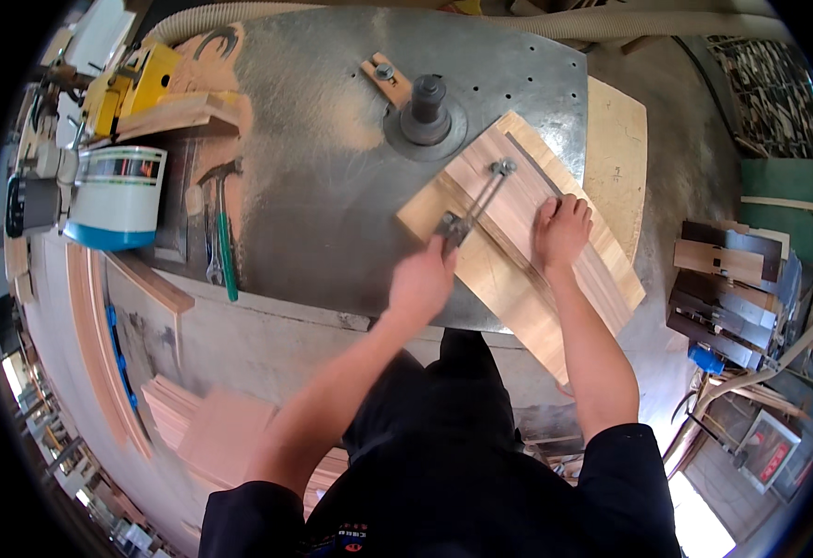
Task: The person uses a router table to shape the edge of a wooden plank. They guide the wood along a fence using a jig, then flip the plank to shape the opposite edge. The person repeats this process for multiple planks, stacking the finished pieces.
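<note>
A pale wooden jig board [490, 279] lies slantwise on the metal machine table [313, 232], with a reddish-brown wooden board [510, 200] on top of it. Its metal toggle clamp [486, 199] reaches across to that brown board. My left hand [420, 284] is closed around the near end of the clamp, slightly blurred by motion. With curled fingers, my right hand [562, 232] grips the brown board by its right edge. Just beyond the jig's far left side stands a dark upright machine spindle [427, 113]; a gap separates it from both hands.
Sawdust [285, 102] coats the table's left half. A hammer [222, 223] with a green handle lies at the left edge, beside a white and blue container [123, 195]. Stacked boards [220, 423] stand below left. More wooden pieces [727, 288] are piled at right.
</note>
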`<control>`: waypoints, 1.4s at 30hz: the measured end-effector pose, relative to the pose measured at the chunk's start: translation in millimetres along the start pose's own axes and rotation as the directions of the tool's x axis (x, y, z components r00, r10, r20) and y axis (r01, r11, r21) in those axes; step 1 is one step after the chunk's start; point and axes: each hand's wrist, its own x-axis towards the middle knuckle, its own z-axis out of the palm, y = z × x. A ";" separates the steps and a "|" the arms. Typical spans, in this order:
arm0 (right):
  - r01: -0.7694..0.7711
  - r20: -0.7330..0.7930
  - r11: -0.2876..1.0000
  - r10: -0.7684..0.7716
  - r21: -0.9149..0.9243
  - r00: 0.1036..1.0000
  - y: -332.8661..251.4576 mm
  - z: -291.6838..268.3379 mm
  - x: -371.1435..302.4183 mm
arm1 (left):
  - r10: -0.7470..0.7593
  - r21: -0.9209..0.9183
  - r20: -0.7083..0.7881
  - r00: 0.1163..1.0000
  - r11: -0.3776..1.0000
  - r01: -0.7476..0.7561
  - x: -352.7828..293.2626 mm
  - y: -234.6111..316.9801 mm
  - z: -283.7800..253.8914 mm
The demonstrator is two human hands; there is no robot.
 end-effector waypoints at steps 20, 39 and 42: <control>0.260 0.172 0.938 -0.301 0.229 0.938 59.3 -56.0 -88.5 | -0.394 -0.676 0.589 0.706 0.240 0.697 -187.4 34.6 31.9; -0.586 0.403 0.408 0.452 0.700 0.796 271.7 -206.9 70.7 | -0.243 -0.688 0.546 0.802 0.417 0.594 -192.6 27.2 10.6; -0.481 0.367 0.120 0.499 0.868 0.785 315.3 -230.6 35.6 | -0.243 -0.702 0.554 0.796 0.377 0.604 -193.0 22.7 6.6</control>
